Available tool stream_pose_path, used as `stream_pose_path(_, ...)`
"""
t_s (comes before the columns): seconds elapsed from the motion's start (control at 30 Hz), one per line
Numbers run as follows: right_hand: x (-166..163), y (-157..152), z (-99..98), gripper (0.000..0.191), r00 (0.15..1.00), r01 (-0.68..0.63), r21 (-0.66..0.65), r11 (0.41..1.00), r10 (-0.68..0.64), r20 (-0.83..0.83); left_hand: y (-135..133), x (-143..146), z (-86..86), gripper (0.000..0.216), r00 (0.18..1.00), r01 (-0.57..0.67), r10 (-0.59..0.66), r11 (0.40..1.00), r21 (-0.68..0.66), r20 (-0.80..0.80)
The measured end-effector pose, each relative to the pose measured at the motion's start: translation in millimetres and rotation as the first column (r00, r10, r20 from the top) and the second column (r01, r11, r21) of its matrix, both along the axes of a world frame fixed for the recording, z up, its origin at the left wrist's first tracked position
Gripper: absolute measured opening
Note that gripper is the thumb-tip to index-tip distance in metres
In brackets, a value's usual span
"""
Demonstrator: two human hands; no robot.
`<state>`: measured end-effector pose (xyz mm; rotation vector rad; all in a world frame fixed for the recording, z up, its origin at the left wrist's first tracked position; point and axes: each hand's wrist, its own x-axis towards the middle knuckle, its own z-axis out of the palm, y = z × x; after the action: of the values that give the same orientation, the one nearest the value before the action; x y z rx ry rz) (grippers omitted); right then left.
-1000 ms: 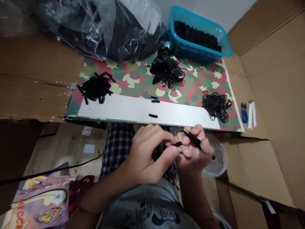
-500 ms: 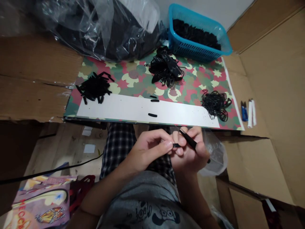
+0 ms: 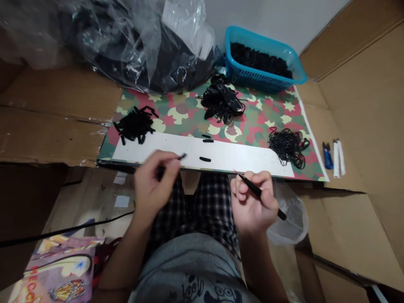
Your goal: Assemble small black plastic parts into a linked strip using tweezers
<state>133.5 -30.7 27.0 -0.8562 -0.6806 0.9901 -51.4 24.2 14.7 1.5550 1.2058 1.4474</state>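
Observation:
My left hand (image 3: 154, 181), slightly blurred, pinches a small black strip (image 3: 182, 156) between thumb and forefinger, over the front edge of the white paper strip (image 3: 170, 147). In my right hand (image 3: 254, 200) lies a pair of black tweezers (image 3: 252, 186), its thin tips pointing up and left. Both hands are apart. On the white paper lie a few loose black pieces, one of them a short black strip (image 3: 205, 159) near the edge. A pile of similar black strips (image 3: 135, 124) is at the left, and a tangle of thin black loops (image 3: 288, 145) at the right.
Behind stand a blue basket (image 3: 265, 80) of black pieces and a large clear plastic bag (image 3: 142, 50) with dark contents. A heap of black parts (image 3: 222, 101) is mid-table. Blue-handled nippers (image 3: 327, 155) lie far right. A translucent bag (image 3: 290, 214) hangs below the table edge.
My left hand has moved away from my right, left and up toward the paper, carrying the small black strip. My right hand still holds the tweezers. The view has shifted slightly.

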Motion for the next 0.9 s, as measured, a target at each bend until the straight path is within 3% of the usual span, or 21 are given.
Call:
stream_pose_path(0.07,1,-1,-1.8,0.016,1.000,-0.002,-0.021,1.000,0.002,0.005,16,-23,-3.1,0.009,0.951,-0.227,0.257,0.958,0.177,-0.171)
stream_pose_path(0.13,1,-3,-3.5,0.017,1.000,-0.014,-0.052,0.999,0.013,-0.006,29,-38,-5.5,0.015,0.866,-0.313,0.360,0.932,0.184,-0.346)
stream_pose_path(0.2,0,-4,-4.9,0.017,1.000,-0.020,-0.067,0.998,0.019,-0.019,33,-41,-7.8,0.026,0.807,-0.321,0.391,0.919,0.228,-0.442)
stream_pose_path(0.27,-1,-4,-5.8,0.016,1.000,-0.021,-0.055,0.998,0.020,-0.020,31,-31,-9.7,0.032,0.798,-0.250,0.352,0.932,0.263,-0.489)
stream_pose_path(0.33,-1,-4,-6.3,0.016,1.000,-0.021,-0.039,0.999,0.021,-0.011,24,-13,-10.4,0.031,0.782,-0.086,0.213,0.968,0.238,-0.585)
stream_pose_path(0.4,0,-3,-6.6,0.016,1.000,-0.021,-0.033,0.999,0.021,0.001,16,8,-9.4,0.029,0.697,0.073,0.087,0.979,0.192,-0.712)
stream_pose_path(0.47,2,-4,-7.3,0.016,1.000,-0.009,-0.038,0.999,0.009,0.014,12,25,-7.3,0.026,0.617,0.139,0.042,0.977,0.161,-0.786)
stream_pose_path(0.57,4,-5,-10.2,0.017,0.999,0.013,-0.051,0.999,-0.011,0.031,11,37,-4.7,0.011,0.566,0.158,0.027,0.977,0.141,-0.824)
stream_pose_path(0.7,4,-6,-16.1,0.019,0.999,0.012,-0.050,0.999,-0.010,0.047,13,36,-4.5,0.008,0.593,0.166,0.003,0.978,0.126,-0.805)
stream_pose_path(0.9,7,-10,-22.0,0.016,0.950,0.065,0.001,0.998,-0.062,0.307,5,25,0.1,0.007,0.839,0.287,-0.244,0.958,0.014,-0.487)
